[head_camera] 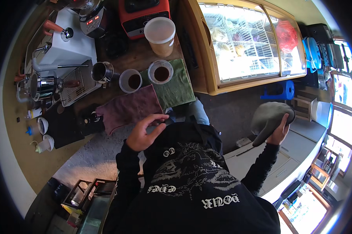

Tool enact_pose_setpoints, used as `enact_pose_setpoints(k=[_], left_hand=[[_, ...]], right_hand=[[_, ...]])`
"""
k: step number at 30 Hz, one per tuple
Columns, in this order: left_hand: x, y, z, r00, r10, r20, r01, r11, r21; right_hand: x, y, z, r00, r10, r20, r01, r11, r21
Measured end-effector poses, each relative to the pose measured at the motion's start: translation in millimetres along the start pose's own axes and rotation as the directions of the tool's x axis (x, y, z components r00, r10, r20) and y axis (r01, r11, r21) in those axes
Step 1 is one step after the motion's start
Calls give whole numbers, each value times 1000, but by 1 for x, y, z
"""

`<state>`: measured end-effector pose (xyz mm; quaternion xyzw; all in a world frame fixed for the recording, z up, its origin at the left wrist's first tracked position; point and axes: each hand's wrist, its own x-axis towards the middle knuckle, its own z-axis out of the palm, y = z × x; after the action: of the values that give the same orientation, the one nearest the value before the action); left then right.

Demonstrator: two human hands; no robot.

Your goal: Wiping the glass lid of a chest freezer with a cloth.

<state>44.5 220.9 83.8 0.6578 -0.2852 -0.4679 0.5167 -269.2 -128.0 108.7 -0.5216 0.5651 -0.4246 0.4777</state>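
Note:
My right hand [278, 130] is raised out to the right and grips a grey-green cap [268, 117] by its edge. The cap's brim hangs toward my wrist. In front of my chest my left hand [148, 131] is half curled, with thumb and fingers apart and nothing held. It is near a maroon cloth [132, 105] on the counter's edge, next to a green cloth [176, 87]. One clear plastic cup of dark liquid [160, 72] rests on the green cloth. Another such cup [130, 81] stands to its left.
A tall plastic tub [160, 36] stands at the back near a red appliance [143, 17]. Left are a steel pitcher [102, 72] and a white espresso machine [73, 38]. A wood-framed glass cabinet [246, 44], a blue plastic stool [281, 90] and white drawers [260, 163] are right.

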Motion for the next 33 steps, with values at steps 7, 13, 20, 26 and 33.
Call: enact_pose_setpoints(k=[7,13,20,26,33], left_hand=[[-4,2,23,977,-185,-109,187,982,11],[42,3,77,947,-248,-205,231,967,-103],[124,41,156,939,-297,-176,284,954,-97],[173,57,193,926,-295,-234,270,953,-133],[197,56,213,875,-325,-359,286,945,-157]], right_hand=[[80,31,56,994,-95,61,101,990,-95],[172,25,89,945,-172,279,198,978,-68],[347,147,96,880,-294,374,453,757,-470],[291,197,152,663,-453,595,746,462,-479],[316,188,191,645,-325,692,761,353,-544]])
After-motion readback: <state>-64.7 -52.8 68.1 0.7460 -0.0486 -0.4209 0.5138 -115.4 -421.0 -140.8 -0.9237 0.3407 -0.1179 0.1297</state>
